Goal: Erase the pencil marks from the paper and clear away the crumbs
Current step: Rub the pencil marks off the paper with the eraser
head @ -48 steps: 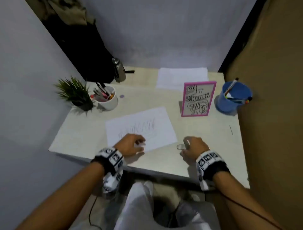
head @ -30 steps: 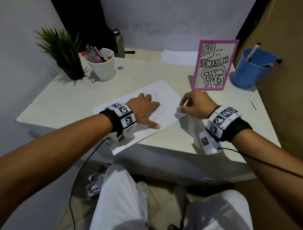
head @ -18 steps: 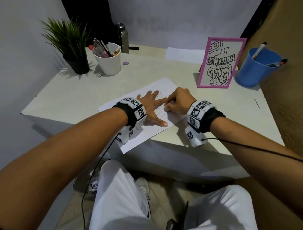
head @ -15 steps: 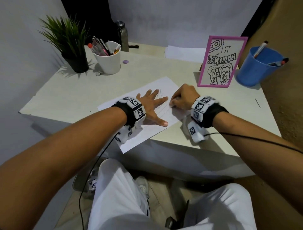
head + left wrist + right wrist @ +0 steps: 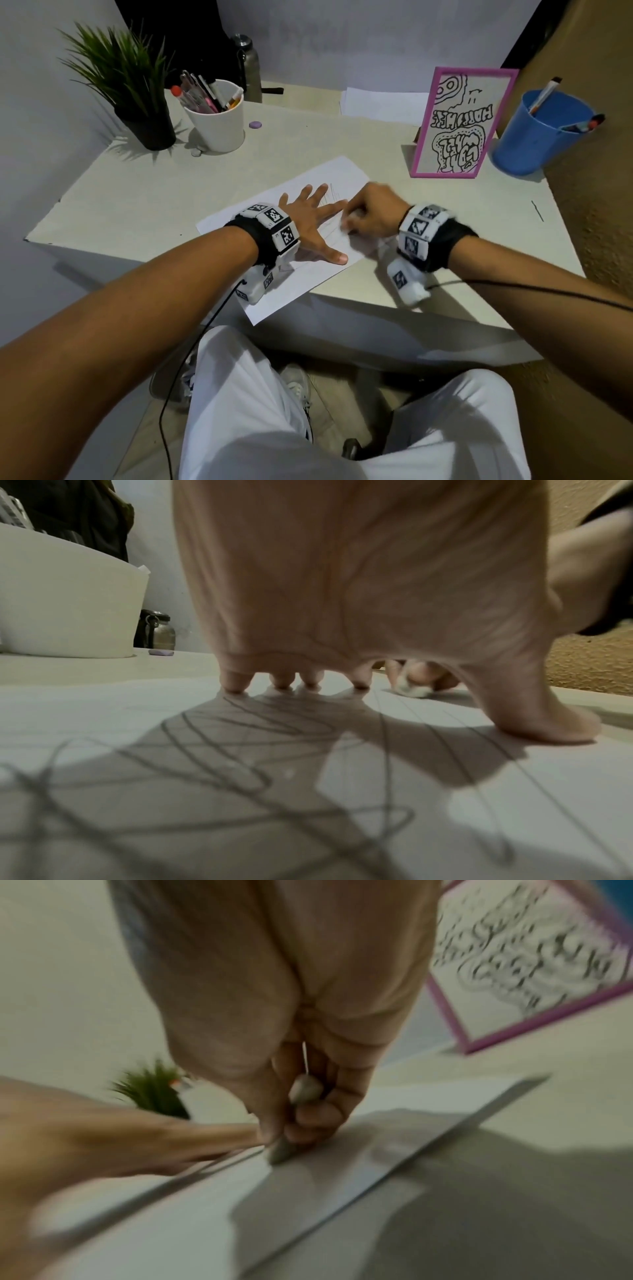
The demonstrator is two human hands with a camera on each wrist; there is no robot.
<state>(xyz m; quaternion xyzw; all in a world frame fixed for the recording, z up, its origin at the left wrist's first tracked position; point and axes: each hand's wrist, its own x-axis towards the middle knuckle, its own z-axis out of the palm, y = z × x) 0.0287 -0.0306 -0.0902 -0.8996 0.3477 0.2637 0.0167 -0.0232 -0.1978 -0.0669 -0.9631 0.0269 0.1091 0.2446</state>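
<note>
Head view has the desk [image 5: 144, 192] with the paper [image 5: 291, 287] lying askew at its near edge, one corner hanging over. I keep my left hand [image 5: 308, 222] spread flat on it — fingers wide, thumb braced. My right hand [image 5: 373, 214] pinches the eraser [image 5: 282, 1150], tip on the sheet just beside that forefinger. Short strokes away from the anchor, I judge, so the pencil marks [image 5: 240, 750] lift without creasing.
</note>
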